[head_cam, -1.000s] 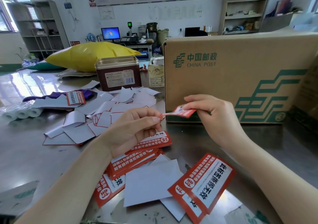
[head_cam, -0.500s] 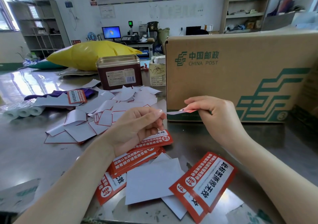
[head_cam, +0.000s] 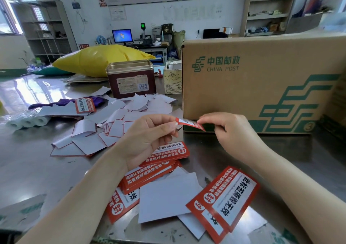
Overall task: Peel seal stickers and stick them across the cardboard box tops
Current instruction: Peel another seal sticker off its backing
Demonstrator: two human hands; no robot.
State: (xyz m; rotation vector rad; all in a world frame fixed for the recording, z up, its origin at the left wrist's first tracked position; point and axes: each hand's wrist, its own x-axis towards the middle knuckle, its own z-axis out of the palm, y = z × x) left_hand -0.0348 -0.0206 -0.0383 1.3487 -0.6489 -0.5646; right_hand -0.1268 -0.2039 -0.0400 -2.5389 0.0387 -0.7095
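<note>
Both hands pinch one red and white seal sticker [head_cam: 189, 123] above the table, just in front of the large China Post cardboard box [head_cam: 262, 82]. My left hand [head_cam: 149, 137] holds its left end, my right hand [head_cam: 228, 129] its right end. The sticker is tilted, its printed face partly showing. More seal stickers [head_cam: 224, 200] lie near the table's front edge, and a stack of them [head_cam: 159, 165] sits under my left wrist. The box top is out of sight.
White backing papers [head_cam: 112, 124] are scattered to the left on the steel table [head_cam: 24, 161]. Behind them stand a brown tin [head_cam: 131, 79], a yellow bag [head_cam: 101, 58] and paper rolls [head_cam: 26, 122]. A white sheet [head_cam: 166, 197] lies among the front stickers.
The sticker between my hands has turned from edge-on to tilted with its red face showing. Both hands have stayed close together in front of the box.
</note>
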